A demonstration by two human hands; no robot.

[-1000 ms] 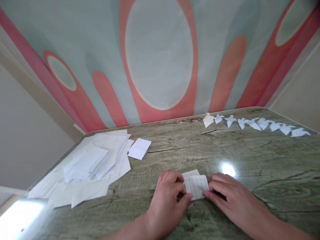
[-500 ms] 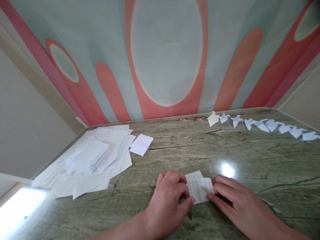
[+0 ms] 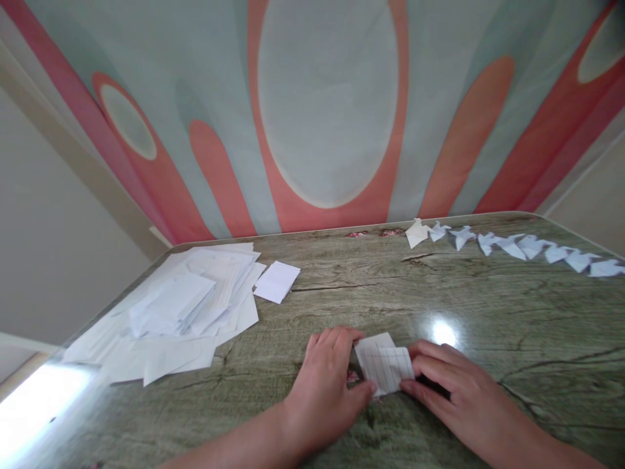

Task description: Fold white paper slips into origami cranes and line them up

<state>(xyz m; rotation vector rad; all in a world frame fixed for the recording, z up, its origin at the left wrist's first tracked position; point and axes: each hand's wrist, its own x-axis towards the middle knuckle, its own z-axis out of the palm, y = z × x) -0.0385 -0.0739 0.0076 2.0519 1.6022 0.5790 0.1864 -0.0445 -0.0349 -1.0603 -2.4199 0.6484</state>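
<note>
A small folded piece of lined white paper (image 3: 388, 370) lies near the front of the wooden table, between my two hands. My left hand (image 3: 328, 384) is at its left side, thumb tip at the lower left corner and fingers spread toward the upper left edge. The right edge of the paper is pinched between the thumb and fingers of my right hand (image 3: 463, 391). One layer of the paper sticks out behind the lined front part at the upper left.
A messy pile of white paper (image 3: 195, 312) covers the left of the wooden table (image 3: 342, 299). Beside it lies a small white paper stack (image 3: 277, 281). Several folded paper figures (image 3: 461, 237) form a row along the back right edge, below a patterned wall.
My left hand's fingers have opened away from the paper and moved slightly left and up. More of the rear layer shows. The paper and my right hand have shifted a little left.
</note>
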